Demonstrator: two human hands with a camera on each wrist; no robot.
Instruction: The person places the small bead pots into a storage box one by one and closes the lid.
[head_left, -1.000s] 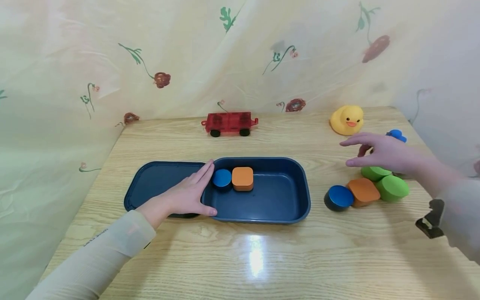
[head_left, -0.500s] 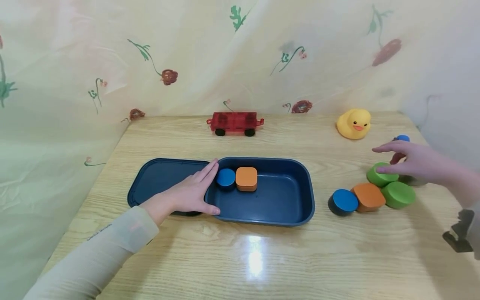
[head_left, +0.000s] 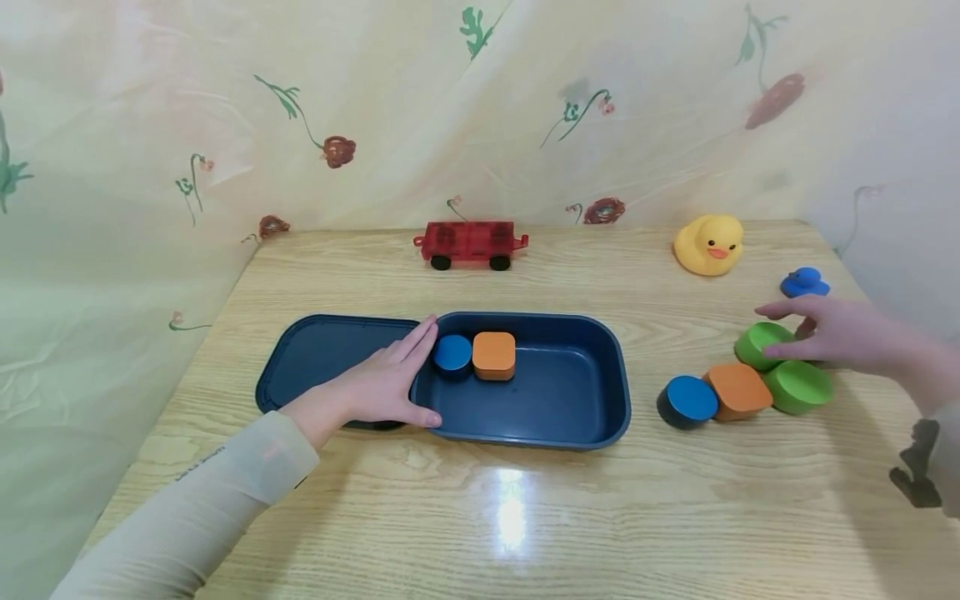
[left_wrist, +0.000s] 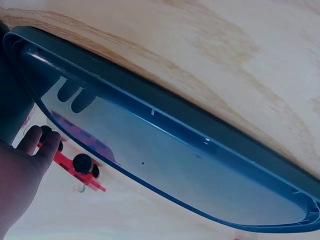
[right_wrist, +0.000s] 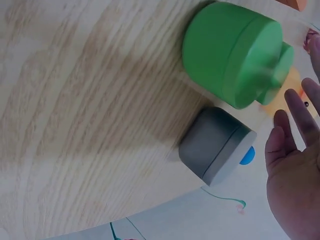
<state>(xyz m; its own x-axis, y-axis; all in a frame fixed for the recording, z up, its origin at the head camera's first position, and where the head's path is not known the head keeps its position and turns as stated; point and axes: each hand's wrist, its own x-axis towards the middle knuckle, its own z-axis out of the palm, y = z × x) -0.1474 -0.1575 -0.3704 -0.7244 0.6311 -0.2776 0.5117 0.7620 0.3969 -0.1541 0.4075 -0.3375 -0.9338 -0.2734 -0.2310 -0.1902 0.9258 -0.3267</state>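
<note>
In the head view, my left hand (head_left: 386,383) lies with straight fingers over the left edge of a navy box (head_left: 555,408), beside a navy tray-like lid (head_left: 322,358). Inside the box are a small blue round container (head_left: 453,354) and an orange squarish one (head_left: 494,353). At right, my right hand (head_left: 847,333) hovers with thumb and forefinger parted over a green round container (head_left: 761,343); contact cannot be told. Beside it stand a second green container (head_left: 801,386), an orange one (head_left: 738,389) and a blue one (head_left: 687,400). A grey container (right_wrist: 215,145) shows in the right wrist view.
A red toy wagon (head_left: 470,244) stands at the back of the wooden table (head_left: 420,525). A yellow rubber duck (head_left: 708,246) and a small blue duck (head_left: 806,282) sit at the back right. A flower-patterned curtain (head_left: 375,100) hangs behind.
My right hand has moved right and down from near the yellow duck to the farther green container, uncovering the blue duck. My left hand stays at the box edge. The head view has shifted slightly.
</note>
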